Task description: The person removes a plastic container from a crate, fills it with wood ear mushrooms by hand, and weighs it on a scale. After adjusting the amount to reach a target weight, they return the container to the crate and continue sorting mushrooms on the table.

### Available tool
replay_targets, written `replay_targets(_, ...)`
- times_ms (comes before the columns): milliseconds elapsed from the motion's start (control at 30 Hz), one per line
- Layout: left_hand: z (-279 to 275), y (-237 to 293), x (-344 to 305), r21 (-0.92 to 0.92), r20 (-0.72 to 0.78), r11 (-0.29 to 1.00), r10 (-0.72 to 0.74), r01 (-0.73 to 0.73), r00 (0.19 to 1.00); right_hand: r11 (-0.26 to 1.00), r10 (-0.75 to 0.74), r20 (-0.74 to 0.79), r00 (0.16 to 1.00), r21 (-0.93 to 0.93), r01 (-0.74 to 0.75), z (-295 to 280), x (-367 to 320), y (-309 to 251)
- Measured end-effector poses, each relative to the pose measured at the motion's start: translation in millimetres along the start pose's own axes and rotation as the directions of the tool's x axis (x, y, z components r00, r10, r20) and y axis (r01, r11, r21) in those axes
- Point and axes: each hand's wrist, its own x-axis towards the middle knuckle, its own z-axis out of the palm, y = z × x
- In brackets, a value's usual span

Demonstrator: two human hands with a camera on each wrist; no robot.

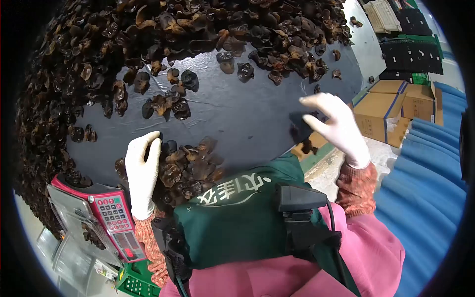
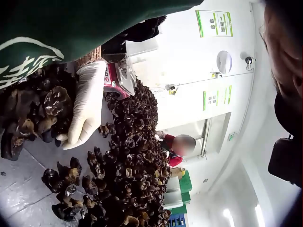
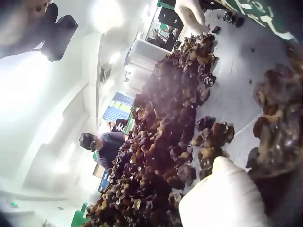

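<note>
Brown-black wood-ear pieces (image 1: 183, 24) cover the far part of the grey tabletop (image 1: 232, 114). The gloved left hand (image 1: 141, 173) lies beside the near pile (image 1: 198, 166). In the left wrist view, the left hand (image 2: 87, 104) has bent fingertips pinching a small dark piece (image 2: 61, 137). Over the right edge of the table, the gloved right hand (image 1: 336, 123) has thumb and forefinger spread apart, with dark blurred pieces (image 1: 300, 129) below. The right wrist view shows the left hand (image 3: 225, 196) by a small cluster (image 3: 213, 137) and the right hand (image 3: 191, 13) higher up.
A red scale (image 1: 113, 215) with a clear cover stands left of the left hand. Cardboard boxes (image 1: 378, 111), black crates (image 1: 413, 57) and a blue sheet (image 1: 425, 173) are at the right. Another person (image 3: 111, 147) is across the heap.
</note>
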Motion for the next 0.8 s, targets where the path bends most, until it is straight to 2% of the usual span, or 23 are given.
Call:
replay_targets(67,-1.7,0.6,-2.1,0.048,0.009,0.998,0.051,-0.051,0.999,0.985,-0.169,-0.194,0.966,-0.011,0.17,35.8,35.0,-12.7)
replay_targets(100,-2.5,1.4,-3.0,0.037,0.024,0.999,0.024,-0.025,0.999,0.966,-0.255,-0.257,0.932,-0.113,0.233,52.5,52.8,-15.2)
replay_targets(200,-0.5,1.8,-8.0,-0.016,0.002,1.0,-0.005,0.005,1.0,0.956,-0.262,-0.393,0.881,-0.228,0.183,87.6,98.1,-23.4)
replay_targets(300,1.6,6.2,-9.4,0.005,-0.016,1.0,0.001,-0.001,1.0,0.926,-0.286,-0.25,0.925,-0.319,0.2,97.0,111.6,-16.9)
replay_targets(400,0.5,5.0,-8.0,0.02,-0.026,1.0,0.001,0.0,1.0,0.989,-0.147,-0.45,0.881,-0.034,0.147,87.0,99.9,-22.1)
replay_targets(433,0.6,5.1,-6.6,0.021,-0.018,1.0,0.005,-0.005,1.0,0.992,0.003,-0.432,0.902,0.114,0.052,84.1,95.4,-27.0)
replay_targets(467,1.4,4.2,-5.0,0.021,-0.016,1.0,0.013,-0.012,1.0,0.947,0.165,-0.316,0.934,0.316,-0.06,78.3,88.4,-36.4)
replay_targets(533,2.1,1.4,-2.5,0.025,-0.019,0.999,0.024,-0.024,1.0,0.71,0.397,0.004,0.918,0.632,-0.31,65.0,76.7,-63.9)
replay_targets(600,0.6,2.3,-0.9,0.067,-0.019,0.996,0.063,-0.062,0.998,0.798,0.138,-0.044,0.99,0.597,-0.085,77.9,65.0,-82.2)
replay_targets(633,-1.4,2.8,0.0,0.042,0.005,0.997,0.059,-0.059,0.998,0.763,-0.015,0.037,0.999,0.647,-0.013,84.0,59.7,-95.0)
replay_targets(667,-1.1,1.9,-1.6,0.023,-0.005,0.999,0.043,-0.043,0.999,0.754,-0.281,0.096,0.955,0.637,0.158,86.0,61.1,-103.5)
replay_targets(733,-3.5,0.0,-3.0,-0.025,0.003,0.998,0.063,-0.063,0.998,0.759,-0.388,0.117,0.914,0.603,0.245,89.6,64.7,-120.4)
replay_targets(767,-1.8,-0.1,-5.6,-0.06,-0.014,0.997,0.039,-0.04,0.999,0.763,-0.443,-0.014,0.897,0.52,0.385,100.7,73.0,-118.7)
replay_targets(800,-0.5,-1.5,-7.5,-0.053,-0.026,0.997,0.047,-0.048,0.999,0.753,-0.442,-0.214,0.871,0.439,0.49,117.2,84.7,-114.3)
